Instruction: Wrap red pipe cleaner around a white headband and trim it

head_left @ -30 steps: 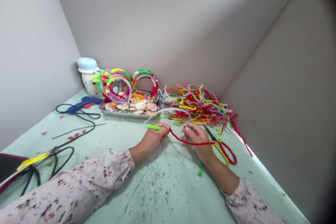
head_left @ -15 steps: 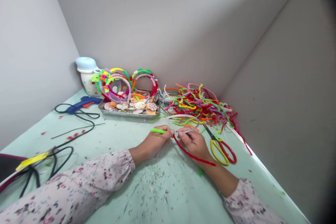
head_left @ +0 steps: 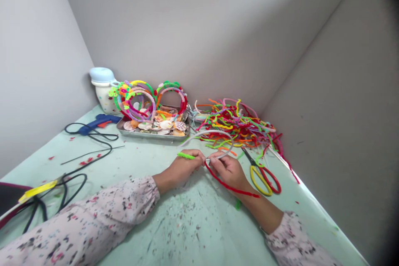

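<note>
My left hand (head_left: 188, 165) is closed in a pinch around a headband's end wrapped in green pipe cleaner (head_left: 186, 156). From its fingertips a red pipe cleaner (head_left: 222, 181) trails down to the right, across my right wrist. My right hand (head_left: 228, 169) pinches the bare whitish headband (head_left: 215, 131) close beside the left fingertips. The headband's curve arches up behind both hands, its far end free above the left hand. Right of my right hand lie scissors (head_left: 261, 180) with yellow and red handles, blades pointing away.
A metal tray (head_left: 152, 136) of seashells (head_left: 166, 124) carries several colourful wrapped headbands (head_left: 140, 108). Beside it are a heap of pipe cleaners (head_left: 237, 122), a blue glue gun (head_left: 96, 124) and a white jar (head_left: 105, 95) with a light blue lid. Black cords (head_left: 109, 153) run along the left.
The headband has turned slightly in my hands, its arch shifting a little to the left and upward. The red pipe cleaner's loose tail has moved slightly right.
</note>
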A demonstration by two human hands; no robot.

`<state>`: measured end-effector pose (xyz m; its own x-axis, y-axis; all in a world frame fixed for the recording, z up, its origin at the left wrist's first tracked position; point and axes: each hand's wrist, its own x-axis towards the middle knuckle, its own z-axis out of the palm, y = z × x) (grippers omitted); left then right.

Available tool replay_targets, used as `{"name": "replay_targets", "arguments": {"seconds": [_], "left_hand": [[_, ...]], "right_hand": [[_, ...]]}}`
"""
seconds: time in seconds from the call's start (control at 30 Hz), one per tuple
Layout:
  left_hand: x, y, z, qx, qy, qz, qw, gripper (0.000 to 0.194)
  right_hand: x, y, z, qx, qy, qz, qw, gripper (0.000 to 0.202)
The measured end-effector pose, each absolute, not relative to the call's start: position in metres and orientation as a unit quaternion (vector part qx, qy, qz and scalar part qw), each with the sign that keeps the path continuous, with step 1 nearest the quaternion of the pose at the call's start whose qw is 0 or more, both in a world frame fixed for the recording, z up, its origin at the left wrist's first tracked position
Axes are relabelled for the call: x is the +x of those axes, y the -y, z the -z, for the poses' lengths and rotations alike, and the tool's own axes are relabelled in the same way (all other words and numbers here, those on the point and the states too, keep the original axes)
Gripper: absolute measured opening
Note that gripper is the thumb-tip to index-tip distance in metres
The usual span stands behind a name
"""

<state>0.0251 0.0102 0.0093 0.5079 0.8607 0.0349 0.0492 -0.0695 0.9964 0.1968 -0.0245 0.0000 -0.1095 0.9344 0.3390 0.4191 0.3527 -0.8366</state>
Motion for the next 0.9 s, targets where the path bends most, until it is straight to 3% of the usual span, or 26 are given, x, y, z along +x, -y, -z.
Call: {"name": "replay_targets", "arguments": {"seconds": [0.33, 0.9], "left_hand": [[0.0261, -0.0093, -0.0090, 0.635, -0.339, -0.351, 0.598, 0.025], [0.0249, -0.0105, -0.0084, 0.647, -0.337, -0.334, 0.597, 0.016]], "right_hand": [[0.1986, 0.0228, 0.0004, -0.492, 0.690, -0.266, 0.458, 0.025], [0.1984, 0.0238, 0.0004, -0.490, 0.686, -0.282, 0.457, 0.024]]}}
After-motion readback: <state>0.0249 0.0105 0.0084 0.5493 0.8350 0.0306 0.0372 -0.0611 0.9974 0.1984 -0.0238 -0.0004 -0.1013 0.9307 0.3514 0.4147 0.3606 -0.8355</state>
